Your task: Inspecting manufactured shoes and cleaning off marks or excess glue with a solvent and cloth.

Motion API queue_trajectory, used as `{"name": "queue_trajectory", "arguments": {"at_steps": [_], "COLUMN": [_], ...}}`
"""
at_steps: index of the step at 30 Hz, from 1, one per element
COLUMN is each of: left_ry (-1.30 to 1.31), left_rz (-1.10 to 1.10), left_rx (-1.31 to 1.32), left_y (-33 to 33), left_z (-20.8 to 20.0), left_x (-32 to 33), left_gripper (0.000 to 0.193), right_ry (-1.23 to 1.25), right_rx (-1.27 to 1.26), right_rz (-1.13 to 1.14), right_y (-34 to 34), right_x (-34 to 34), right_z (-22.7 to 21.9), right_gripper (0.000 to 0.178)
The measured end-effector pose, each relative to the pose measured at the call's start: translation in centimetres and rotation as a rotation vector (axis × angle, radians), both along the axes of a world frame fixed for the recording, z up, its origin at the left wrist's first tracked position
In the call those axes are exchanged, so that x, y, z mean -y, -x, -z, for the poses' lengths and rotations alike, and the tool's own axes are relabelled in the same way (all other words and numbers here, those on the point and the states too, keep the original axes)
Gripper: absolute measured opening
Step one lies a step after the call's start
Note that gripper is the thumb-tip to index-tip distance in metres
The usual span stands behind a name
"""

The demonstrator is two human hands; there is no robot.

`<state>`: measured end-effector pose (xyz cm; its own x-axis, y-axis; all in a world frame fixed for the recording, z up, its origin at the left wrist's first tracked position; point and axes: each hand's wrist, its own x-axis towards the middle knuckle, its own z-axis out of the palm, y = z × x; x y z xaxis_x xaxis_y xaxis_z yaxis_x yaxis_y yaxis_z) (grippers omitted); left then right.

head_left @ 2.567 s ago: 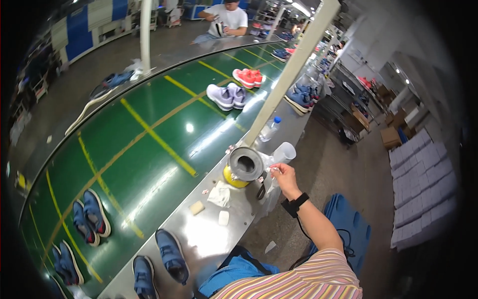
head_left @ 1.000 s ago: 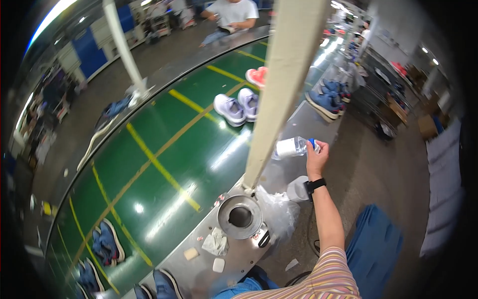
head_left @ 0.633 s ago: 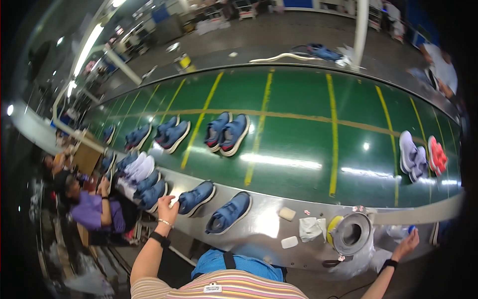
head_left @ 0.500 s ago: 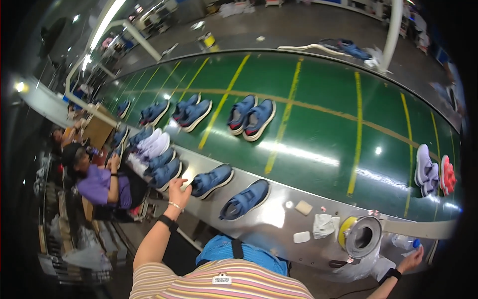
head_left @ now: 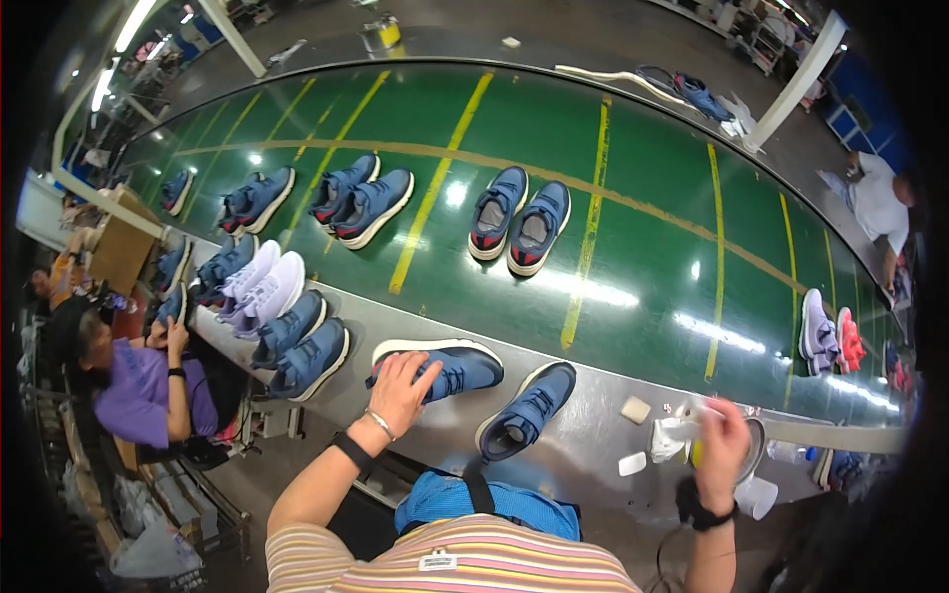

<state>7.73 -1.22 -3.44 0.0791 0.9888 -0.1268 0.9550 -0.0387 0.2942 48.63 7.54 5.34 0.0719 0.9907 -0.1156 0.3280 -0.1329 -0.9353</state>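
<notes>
My left hand (head_left: 400,395) lies over the heel end of a blue sneaker (head_left: 469,373), fingers bent round it. This sneaker is tipped on its side, its white sole edge facing the belt. To its right another blue sneaker (head_left: 529,410) stands on the metal ledge, touched by neither hand. My right hand (head_left: 727,445) is raised beside a crumpled white cloth (head_left: 671,441), fingers drawn together and slightly blurred. Something whitish shows at its fingertips, too unclear to name. Behind that hand a round metal-and-yellow reel (head_left: 758,453) is partly hidden.
Blue sneaker pairs (head_left: 519,222) stand on the green belt (head_left: 652,267) with yellow lines. More blue and lilac shoes (head_left: 265,287) line the ledge at left. A beige block (head_left: 636,409) and a white pad (head_left: 632,464) lie near the cloth. A person in purple (head_left: 148,390) sits at left.
My left hand has come onto the sneaker, now tipped on its side; the small white piece it held no longer shows. My right hand has moved left, from beside the bottle to near the cloth.
</notes>
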Motion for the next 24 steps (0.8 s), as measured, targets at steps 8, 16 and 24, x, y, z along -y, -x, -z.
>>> {"name": "queue_trajectory", "arguments": {"at_steps": [8,16,24], "left_ry": [-0.121,-0.215,-0.305], "left_rz": [0.093,0.055,0.065], "left_rx": [0.170,0.210,0.161], "left_y": [2.0,2.7,3.1], "left_z": [3.4,5.6,6.3], "left_x": [0.7,2.1,1.3], "left_gripper": [0.050,0.042,0.035], "right_ry": [0.238,0.187,0.428], "right_rx": [0.055,0.169,0.150], "right_rz": [-0.767,-1.066,-1.047], "right_y": [20.6,26.5,27.3], "right_x": [-5.1,-6.5,-7.5], "right_z": [8.9,14.8,17.1], "right_gripper": [0.011,0.011,0.012]}}
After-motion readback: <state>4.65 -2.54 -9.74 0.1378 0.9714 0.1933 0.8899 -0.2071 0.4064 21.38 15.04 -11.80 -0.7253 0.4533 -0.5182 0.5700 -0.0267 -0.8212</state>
